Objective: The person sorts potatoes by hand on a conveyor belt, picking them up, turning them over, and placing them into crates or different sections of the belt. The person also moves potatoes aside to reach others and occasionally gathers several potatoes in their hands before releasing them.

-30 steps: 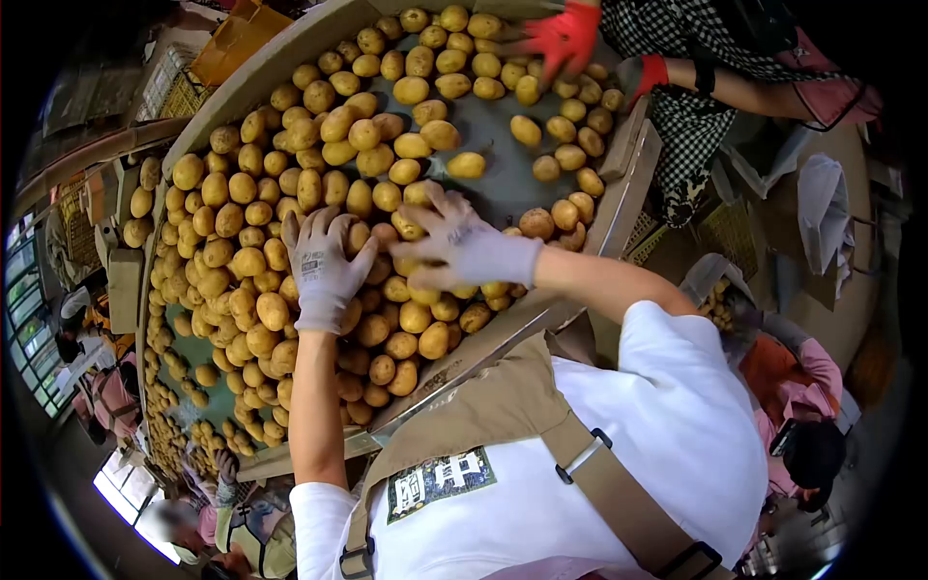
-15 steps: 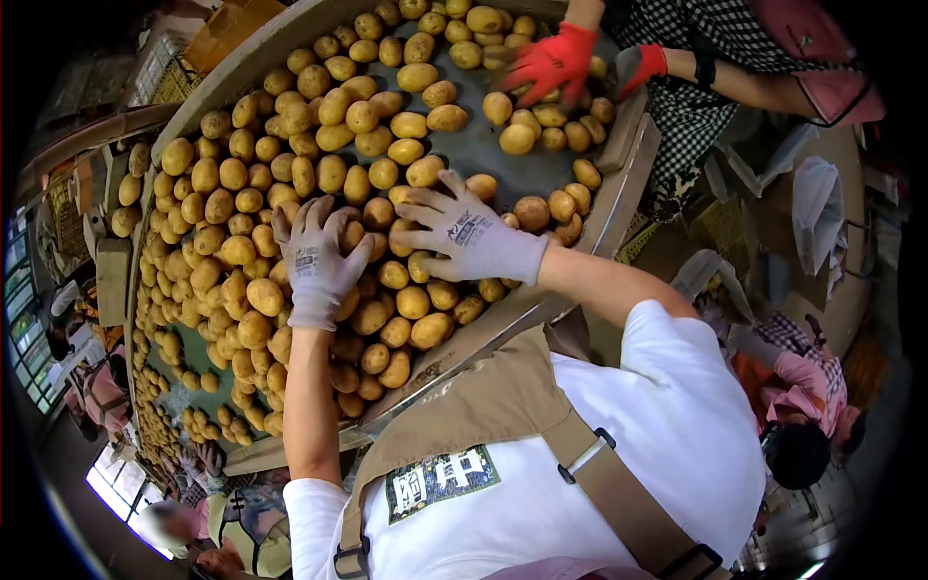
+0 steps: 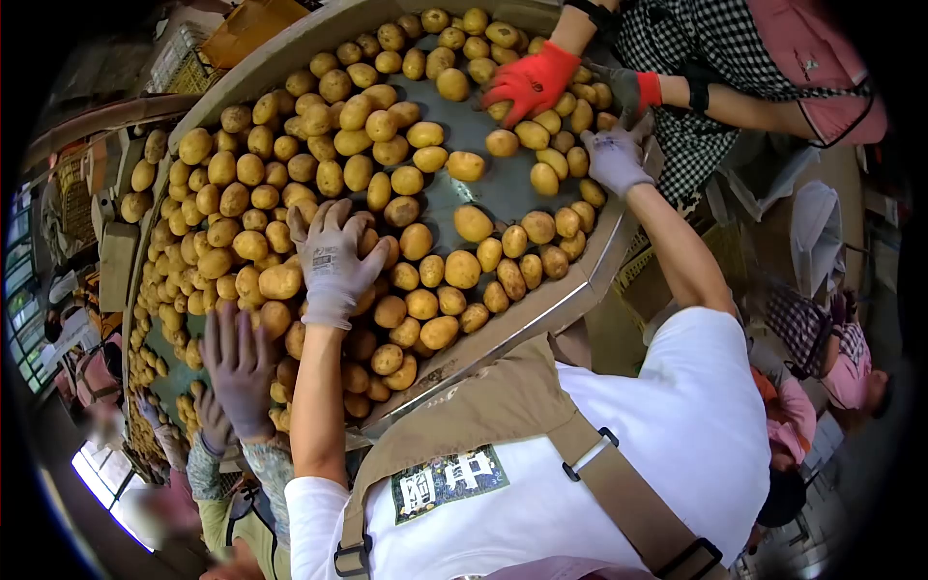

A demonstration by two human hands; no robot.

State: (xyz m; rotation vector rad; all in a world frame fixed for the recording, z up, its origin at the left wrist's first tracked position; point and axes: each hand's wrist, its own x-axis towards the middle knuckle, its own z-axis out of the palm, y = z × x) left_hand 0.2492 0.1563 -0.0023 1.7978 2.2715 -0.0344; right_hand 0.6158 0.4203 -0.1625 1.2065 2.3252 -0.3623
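Observation:
My left hand (image 3: 333,261), in a pale grey knitted glove, lies with its fingers spread over the potatoes (image 3: 280,281) heaped on the sorting table. Potatoes show around its fingertips, and it grips none that I can see. Out at the right side, my right hand (image 3: 619,159) in a matching glove is by the table's raised rim, beside a cluster of potatoes (image 3: 544,179). Its fingers look apart, with no potato visible in them. A strip of dark table surface (image 3: 440,198) shows between the two hands.
Across the table, a co-worker's red-gloved hand (image 3: 532,85) and grey-palmed glove (image 3: 633,94) are close to my right hand. Another person's gloved hands (image 3: 239,372) reach in at my left. A metal-edged rim (image 3: 541,311) borders the table before me.
My right hand has moved from beside my left hand out to the right rim. A co-worker's gloved hands have come in at the left, and several potatoes have shifted.

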